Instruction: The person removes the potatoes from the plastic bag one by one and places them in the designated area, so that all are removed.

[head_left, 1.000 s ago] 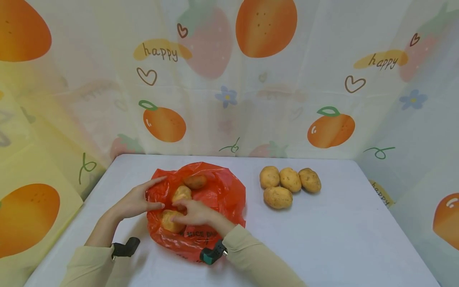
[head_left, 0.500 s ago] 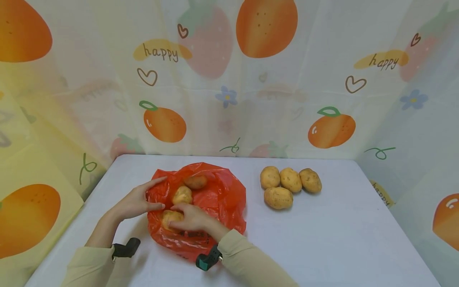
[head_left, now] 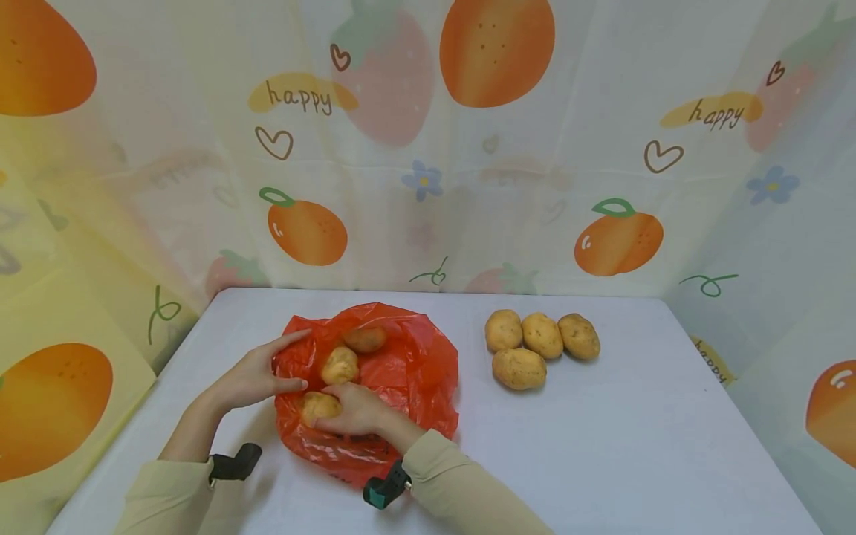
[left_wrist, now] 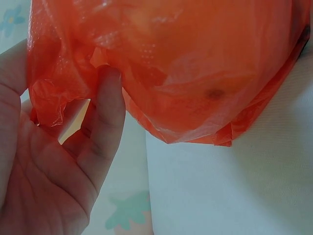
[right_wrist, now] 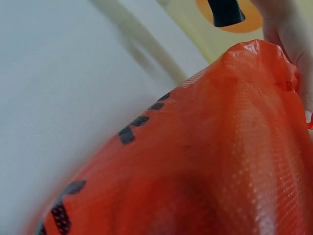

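A red plastic bag [head_left: 431, 364] lies spread on the table with its mouth facing up. Inside it sit a front potato [head_left: 318, 408], a middle potato [head_left: 339, 365] and a darker back potato [head_left: 364, 339]. My left hand [head_left: 257, 377] holds the bag's left edge; in the left wrist view, crumpled red film [left_wrist: 49, 105] runs between the thumb and fingers. Reaching into the bag from the right, my right hand [head_left: 356, 410] grips the right end of the front potato, thumb toward me. In the right wrist view the bag's wall hides that hand.
To the right of the bag, a loose group of several potatoes [head_left: 520, 369] rests on the white table [head_left: 635, 446]. A cloth printed with fruit [head_left: 481, 223] hangs behind the table and along its sides. Each wrist carries a small dark camera [head_left: 235, 462].
My right hand has shifted toward me and down, from between the middle and front potatoes onto the front one. My left hand and the bag have stayed in place.
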A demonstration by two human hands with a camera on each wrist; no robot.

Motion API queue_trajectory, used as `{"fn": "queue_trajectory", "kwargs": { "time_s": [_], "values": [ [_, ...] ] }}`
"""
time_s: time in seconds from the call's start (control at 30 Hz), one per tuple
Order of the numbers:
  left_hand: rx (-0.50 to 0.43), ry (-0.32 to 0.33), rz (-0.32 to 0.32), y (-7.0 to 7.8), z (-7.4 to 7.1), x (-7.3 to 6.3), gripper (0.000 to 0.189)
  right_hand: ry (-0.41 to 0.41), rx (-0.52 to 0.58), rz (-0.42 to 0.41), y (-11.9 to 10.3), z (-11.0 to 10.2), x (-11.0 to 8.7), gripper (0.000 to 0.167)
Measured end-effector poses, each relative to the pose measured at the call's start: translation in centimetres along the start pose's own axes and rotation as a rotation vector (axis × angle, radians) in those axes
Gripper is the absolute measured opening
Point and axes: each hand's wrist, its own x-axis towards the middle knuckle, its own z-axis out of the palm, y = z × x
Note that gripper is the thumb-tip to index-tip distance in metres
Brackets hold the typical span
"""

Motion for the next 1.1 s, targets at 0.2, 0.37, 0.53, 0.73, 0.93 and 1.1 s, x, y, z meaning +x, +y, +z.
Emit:
{"fn": "queue_trajectory", "kwargs": {
  "time_s": [0.2, 0.37, 0.53, 0.73, 0.93, 1.1],
  "values": [
    [0.018, 0.013, 0.010, 0.0, 0.1, 0.0, 0.077, 0.017, 0.010, 0.023, 0.0, 0.0, -0.1, 0.044],
    [0.014, 0.019, 0.026, 0.0, 0.1, 0.0, 0.076, 0.032, 0.042, -0.013, 0.2, -0.1, -0.3, 0.046],
    [0.015, 0.025, 0.032, 0.0, 0.1, 0.0, 0.076, 0.060, 0.013, -0.063, 0.0, -0.7, -0.5, 0.051],
    [0.021, 0.031, 0.029, -0.1, 0.0, 0.0, 0.078, 0.091, -0.014, -0.098, 0.0, -1.5, -0.7, 0.056],
    [0.016, 0.029, 0.031, -0.2, 0.0, 0.0, 0.078, 0.098, -0.019, -0.104, 0.2, -2.3, -1.3, 0.061],
    [0.003, 0.018, 0.019, -0.2, -0.1, 0.0, 0.078, 0.111, -0.029, -0.094, 0.5, -3.1, -1.7, 0.063]
  ]
}}
